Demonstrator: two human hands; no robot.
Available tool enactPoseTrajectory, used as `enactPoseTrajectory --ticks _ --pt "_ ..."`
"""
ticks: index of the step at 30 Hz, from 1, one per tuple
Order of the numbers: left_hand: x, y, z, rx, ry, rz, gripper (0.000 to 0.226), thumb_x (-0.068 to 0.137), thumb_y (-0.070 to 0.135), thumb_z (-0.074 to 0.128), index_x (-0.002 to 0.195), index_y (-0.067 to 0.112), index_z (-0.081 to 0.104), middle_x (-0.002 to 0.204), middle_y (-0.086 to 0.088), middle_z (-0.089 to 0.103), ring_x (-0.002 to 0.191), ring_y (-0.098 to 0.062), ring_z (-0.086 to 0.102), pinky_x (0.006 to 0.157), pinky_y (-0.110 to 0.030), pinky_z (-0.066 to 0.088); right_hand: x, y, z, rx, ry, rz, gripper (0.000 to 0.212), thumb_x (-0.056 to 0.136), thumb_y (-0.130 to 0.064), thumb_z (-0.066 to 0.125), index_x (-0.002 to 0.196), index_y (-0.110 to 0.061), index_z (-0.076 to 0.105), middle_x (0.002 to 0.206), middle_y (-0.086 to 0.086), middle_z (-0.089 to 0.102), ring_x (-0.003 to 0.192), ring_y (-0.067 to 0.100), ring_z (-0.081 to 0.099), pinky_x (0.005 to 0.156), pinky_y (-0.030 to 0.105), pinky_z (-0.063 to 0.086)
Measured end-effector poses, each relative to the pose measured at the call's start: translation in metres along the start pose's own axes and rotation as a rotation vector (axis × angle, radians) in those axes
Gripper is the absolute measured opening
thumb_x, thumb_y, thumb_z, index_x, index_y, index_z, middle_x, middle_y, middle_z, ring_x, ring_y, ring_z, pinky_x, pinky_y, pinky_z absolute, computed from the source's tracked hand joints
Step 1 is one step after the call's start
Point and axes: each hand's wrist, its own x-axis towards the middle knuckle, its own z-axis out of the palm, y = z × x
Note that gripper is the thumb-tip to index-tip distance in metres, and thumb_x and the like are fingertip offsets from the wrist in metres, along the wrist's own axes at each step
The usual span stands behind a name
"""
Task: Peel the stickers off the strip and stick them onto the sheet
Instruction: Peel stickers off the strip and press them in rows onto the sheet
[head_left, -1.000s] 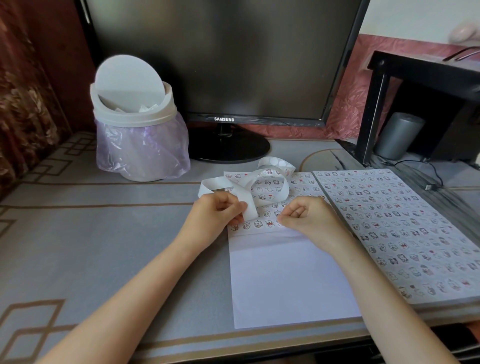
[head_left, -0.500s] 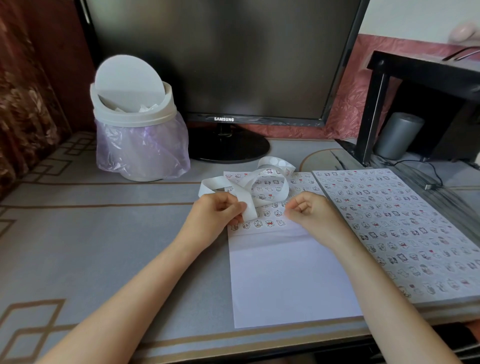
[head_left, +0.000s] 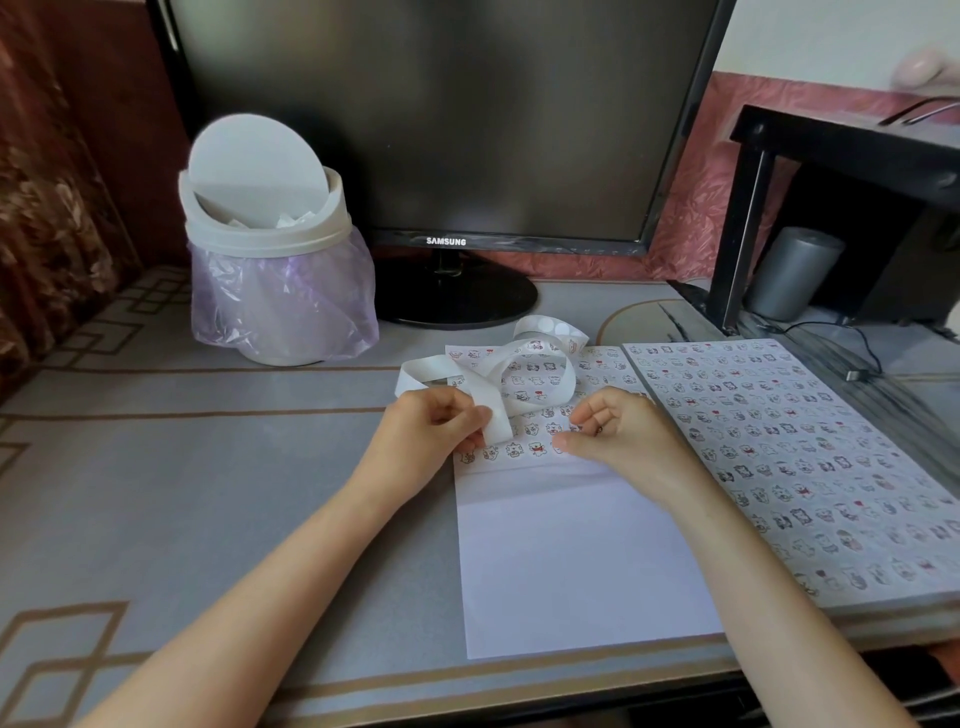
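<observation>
A white sheet (head_left: 576, 551) lies on the desk, its far half covered with rows of small cartoon stickers. Across that far half curls a long white backing strip (head_left: 519, 366). My left hand (head_left: 434, 428) pinches the strip's near end between thumb and fingers, just above the sheet's left edge. To its right, my right hand (head_left: 615, 434) rests on the sheet with its fingers curled. Its thumb tip presses down at the right end of the nearest sticker row. Whether a sticker lies under the thumb is hidden.
A stack of sticker-filled sheets (head_left: 789, 447) lies to the right of the sheet. A lidded bin (head_left: 270, 270) with a purple liner stands at the back left, a monitor (head_left: 441, 130) behind. A black shelf (head_left: 841, 145) and grey speaker (head_left: 795, 270) are at the far right.
My right hand lifted from the sheet toward the strip, then came back down with the thumb on the nearest sticker row. My left hand kept hold of the strip end.
</observation>
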Motion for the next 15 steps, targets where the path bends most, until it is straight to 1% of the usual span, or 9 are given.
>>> enactPoseTrajectory --ticks 3,6,8,10,13,15 --pt "0.000 0.000 0.000 0.000 -0.001 0.003 0.023 0.089 0.021 0.063 0.068 0.012 0.062 0.067 0.003 0.068 0.064 -0.008 0.061 0.072 -0.017 0.047 -0.001 0.000 -0.002 -0.024 -0.036 -0.006 0.018 0.077 -0.009 0.075 0.087 -0.015 0.061 0.076 -0.003 0.057 0.062 0.005 0.050 0.059 0.019 0.040" --pt "0.000 0.001 0.000 -0.036 -0.001 -0.002 0.022 0.089 0.020 0.063 0.069 0.011 0.063 0.065 0.003 0.068 0.063 -0.011 0.063 0.074 -0.021 0.050 0.001 0.001 -0.004 -0.004 -0.058 -0.017 0.018 0.080 -0.003 0.071 0.084 -0.017 0.060 0.077 -0.002 0.056 0.063 0.008 0.050 0.063 0.022 0.041" --pt "0.000 0.002 0.000 -0.070 0.006 0.006 0.021 0.090 0.018 0.062 0.072 0.008 0.063 0.064 0.003 0.067 0.062 -0.010 0.063 0.072 -0.019 0.051 0.002 0.003 -0.004 -0.002 -0.046 -0.020 0.017 0.081 -0.004 0.069 0.081 -0.019 0.060 0.077 -0.002 0.057 0.065 0.010 0.051 0.066 0.025 0.043" --pt "0.000 0.003 0.000 -0.117 0.020 0.028 0.021 0.091 0.016 0.060 0.077 0.000 0.063 0.066 -0.001 0.067 0.060 -0.007 0.062 0.068 -0.018 0.053 0.001 0.002 -0.003 0.031 -0.003 -0.047 0.016 0.082 -0.008 0.068 0.078 -0.021 0.061 0.078 -0.001 0.059 0.065 0.012 0.052 0.067 0.029 0.043" --pt "-0.001 0.007 0.000 -0.174 0.028 0.075 0.024 0.092 0.013 0.058 0.081 -0.008 0.060 0.069 -0.006 0.067 0.061 -0.005 0.063 0.064 -0.019 0.055 -0.003 -0.007 0.002 0.116 0.043 -0.153 0.008 0.084 -0.014 0.068 0.081 -0.019 0.063 0.079 -0.006 0.062 0.064 0.012 0.054 0.068 0.030 0.044" --pt "-0.002 0.009 -0.001 -0.201 0.027 0.100 0.024 0.093 0.013 0.057 0.082 -0.008 0.060 0.069 -0.006 0.066 0.063 -0.008 0.064 0.064 -0.022 0.056 -0.007 -0.015 0.007 0.147 0.028 -0.263 0.008 0.084 -0.015 0.068 0.082 -0.020 0.064 0.080 -0.010 0.064 0.070 0.008 0.056 0.070 0.025 0.044"
